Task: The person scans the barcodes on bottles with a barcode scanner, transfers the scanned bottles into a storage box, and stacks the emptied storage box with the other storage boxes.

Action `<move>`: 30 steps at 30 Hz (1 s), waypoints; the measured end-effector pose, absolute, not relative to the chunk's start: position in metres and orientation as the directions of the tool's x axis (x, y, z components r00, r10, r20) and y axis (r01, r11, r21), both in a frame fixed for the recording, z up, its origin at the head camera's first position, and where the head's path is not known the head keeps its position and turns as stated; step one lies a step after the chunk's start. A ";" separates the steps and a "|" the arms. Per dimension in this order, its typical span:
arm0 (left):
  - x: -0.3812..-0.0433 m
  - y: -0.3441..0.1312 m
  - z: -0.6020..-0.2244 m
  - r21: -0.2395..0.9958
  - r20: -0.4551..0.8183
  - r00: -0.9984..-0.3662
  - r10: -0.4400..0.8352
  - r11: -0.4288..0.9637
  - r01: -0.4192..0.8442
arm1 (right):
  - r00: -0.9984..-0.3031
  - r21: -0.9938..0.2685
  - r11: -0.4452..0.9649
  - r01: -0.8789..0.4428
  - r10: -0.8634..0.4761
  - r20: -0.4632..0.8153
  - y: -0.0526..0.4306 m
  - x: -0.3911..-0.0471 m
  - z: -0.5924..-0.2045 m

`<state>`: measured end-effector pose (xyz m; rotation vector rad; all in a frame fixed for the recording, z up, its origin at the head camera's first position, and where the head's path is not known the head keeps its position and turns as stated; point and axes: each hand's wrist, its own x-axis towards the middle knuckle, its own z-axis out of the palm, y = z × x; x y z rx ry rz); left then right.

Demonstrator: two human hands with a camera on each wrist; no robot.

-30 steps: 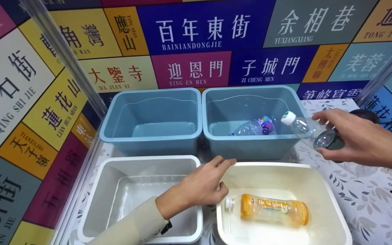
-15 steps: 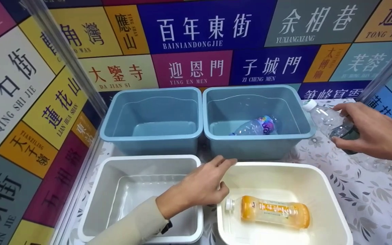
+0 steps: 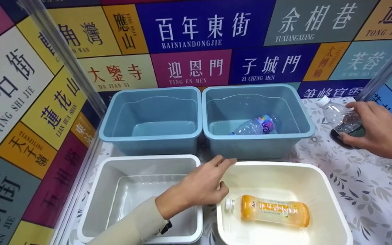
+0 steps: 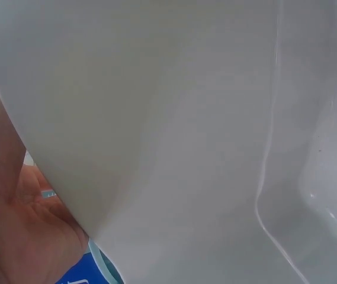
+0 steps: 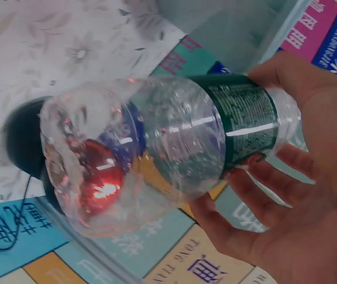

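My right hand (image 3: 379, 126) grips a clear plastic bottle (image 5: 174, 148) with a green label, its fingers and thumb around the labelled part. In the head view the bottle is tilted, white cap toward the upper left, right of the back right blue bin (image 3: 257, 137). My left hand (image 3: 196, 183) hangs with loosely bent fingers where the grey-white bin (image 3: 95, 200) and the cream bin (image 3: 331, 194) meet, holding nothing. An orange-labelled bottle (image 3: 274, 211) lies on its side in the cream bin. Another bottle (image 3: 257, 126), with a colourful label, lies in the back right bin.
A second blue bin (image 3: 151, 139) stands at the back left. Beyond my right hand's bottle is a dark rounded object (image 5: 23, 139) with a thin cable on the leaf-patterned table cover (image 3: 362, 190). Walls of coloured street-name panels (image 3: 202, 27) enclose the table at the back and sides.
My right hand has carried the green-labelled bottle to the right, away from the back right blue bin's corner. My left hand has stayed in place.
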<state>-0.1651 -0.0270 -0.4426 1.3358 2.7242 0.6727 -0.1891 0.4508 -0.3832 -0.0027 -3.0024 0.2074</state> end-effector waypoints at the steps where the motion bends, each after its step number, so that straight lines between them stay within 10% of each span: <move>1: -0.165 -0.027 -0.443 0.390 0.162 -0.628 0.761 0.535 0.749 | -0.989 -0.129 0.992 -0.001 0.018 0.144 0.452 -0.189 -0.386; 30: -0.166 -0.028 -0.442 0.407 0.131 -0.640 0.757 0.547 0.731 | -0.935 -0.059 0.998 -0.016 0.006 0.354 0.466 -0.199 -0.432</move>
